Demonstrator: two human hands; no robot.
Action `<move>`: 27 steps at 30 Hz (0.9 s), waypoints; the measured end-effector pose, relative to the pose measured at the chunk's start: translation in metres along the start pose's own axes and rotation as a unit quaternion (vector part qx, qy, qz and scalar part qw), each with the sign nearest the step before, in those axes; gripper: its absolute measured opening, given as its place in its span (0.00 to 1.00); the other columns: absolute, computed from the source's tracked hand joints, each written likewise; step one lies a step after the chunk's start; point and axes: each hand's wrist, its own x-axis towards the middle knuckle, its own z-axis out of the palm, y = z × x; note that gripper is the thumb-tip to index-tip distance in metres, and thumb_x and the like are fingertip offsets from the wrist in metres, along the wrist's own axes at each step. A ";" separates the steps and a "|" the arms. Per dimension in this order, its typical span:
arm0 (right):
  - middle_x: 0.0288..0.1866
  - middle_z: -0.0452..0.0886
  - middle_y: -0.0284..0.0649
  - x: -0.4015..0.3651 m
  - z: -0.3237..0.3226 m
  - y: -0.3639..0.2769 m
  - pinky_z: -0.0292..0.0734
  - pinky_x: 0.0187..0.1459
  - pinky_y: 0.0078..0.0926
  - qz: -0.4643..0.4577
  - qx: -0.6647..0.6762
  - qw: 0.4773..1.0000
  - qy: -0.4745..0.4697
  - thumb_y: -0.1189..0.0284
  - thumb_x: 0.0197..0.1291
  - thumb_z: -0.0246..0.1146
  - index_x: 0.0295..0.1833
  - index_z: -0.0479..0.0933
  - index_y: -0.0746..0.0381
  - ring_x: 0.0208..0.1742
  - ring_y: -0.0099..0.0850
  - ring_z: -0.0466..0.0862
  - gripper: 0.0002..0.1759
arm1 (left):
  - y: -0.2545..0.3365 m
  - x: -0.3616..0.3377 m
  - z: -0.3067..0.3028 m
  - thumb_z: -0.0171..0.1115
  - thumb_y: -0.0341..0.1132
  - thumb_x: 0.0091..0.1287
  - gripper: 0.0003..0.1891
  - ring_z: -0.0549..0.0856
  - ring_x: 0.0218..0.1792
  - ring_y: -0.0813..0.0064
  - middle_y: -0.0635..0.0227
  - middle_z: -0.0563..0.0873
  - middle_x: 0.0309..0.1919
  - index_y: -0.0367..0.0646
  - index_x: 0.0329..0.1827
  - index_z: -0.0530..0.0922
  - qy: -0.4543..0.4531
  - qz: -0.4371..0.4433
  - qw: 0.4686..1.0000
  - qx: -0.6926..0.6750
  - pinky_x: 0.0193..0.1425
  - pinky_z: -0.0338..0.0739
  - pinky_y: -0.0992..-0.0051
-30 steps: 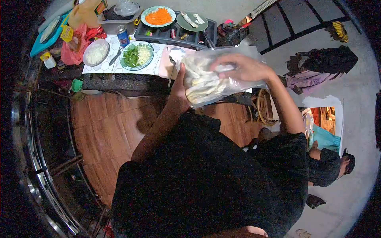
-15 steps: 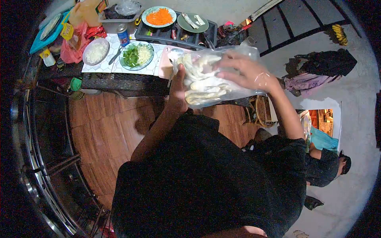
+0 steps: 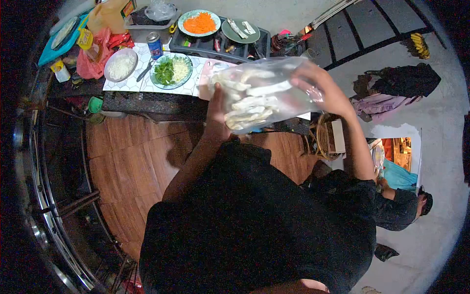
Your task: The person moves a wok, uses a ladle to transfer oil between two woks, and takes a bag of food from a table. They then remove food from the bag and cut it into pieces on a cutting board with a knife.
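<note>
A clear plastic bag [image 3: 289,110] filled with long, whitish pieces [image 3: 249,102] is held up in front of me, over the table's edge. My left hand [image 3: 218,110] grips its left end, thumb on the near face and the other fingers hidden behind. At the opposite end, my right hand [image 3: 320,88] has its fingers closed on the plastic, slightly blurred. Behind the bag, a pink board [image 3: 204,81] is partly covered.
On the table stand a plate of chopped greens [image 3: 165,71], a bowl of white shreds [image 3: 121,64], a knife [image 3: 145,70] and a blue can [image 3: 154,45]. Further back are a plate of orange shreds [image 3: 199,23] and a green plate [image 3: 241,30]. A person [image 3: 399,208] is at the right.
My right hand has moved from over the bag's upper middle to its right end. The bag has spread out, showing more of the whitish pieces. My left hand keeps its hold.
</note>
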 end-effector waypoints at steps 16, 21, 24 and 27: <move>0.29 0.74 0.43 -0.024 -0.012 -0.114 0.64 0.36 0.27 -0.099 0.170 0.890 0.410 0.61 0.60 0.56 0.33 0.73 0.66 0.34 0.32 0.69 0.17 | 0.047 0.001 -0.007 0.39 0.65 0.68 0.37 0.80 0.51 0.50 0.48 0.74 0.56 0.42 0.67 0.61 0.088 -0.063 0.991 -0.077 0.48 0.80 0.48; 0.34 0.70 0.44 -0.018 -0.014 -0.115 0.63 0.32 0.26 -0.149 0.191 0.890 0.385 0.54 0.67 0.51 0.35 0.69 0.62 0.34 0.31 0.67 0.20 | 0.047 0.007 -0.008 0.34 0.62 0.71 0.35 0.79 0.52 0.49 0.50 0.74 0.57 0.42 0.67 0.61 0.016 -0.016 0.990 -0.136 0.54 0.76 0.48; 0.41 0.69 0.45 -0.023 -0.014 -0.116 0.62 0.28 0.22 -0.089 0.262 0.886 0.373 0.49 0.66 0.52 0.36 0.67 0.59 0.35 0.30 0.66 0.22 | 0.048 0.006 -0.003 0.34 0.60 0.71 0.34 0.79 0.52 0.50 0.50 0.74 0.57 0.42 0.67 0.62 -0.018 -0.011 0.989 -0.147 0.56 0.75 0.48; 0.40 0.69 0.44 -0.024 -0.008 -0.113 0.62 0.28 0.22 -0.070 0.291 0.867 0.398 0.49 0.66 0.52 0.36 0.67 0.59 0.34 0.29 0.66 0.22 | 0.049 0.003 -0.001 0.35 0.61 0.71 0.34 0.79 0.52 0.52 0.51 0.74 0.58 0.41 0.66 0.63 0.033 -0.008 0.997 -0.070 0.56 0.75 0.50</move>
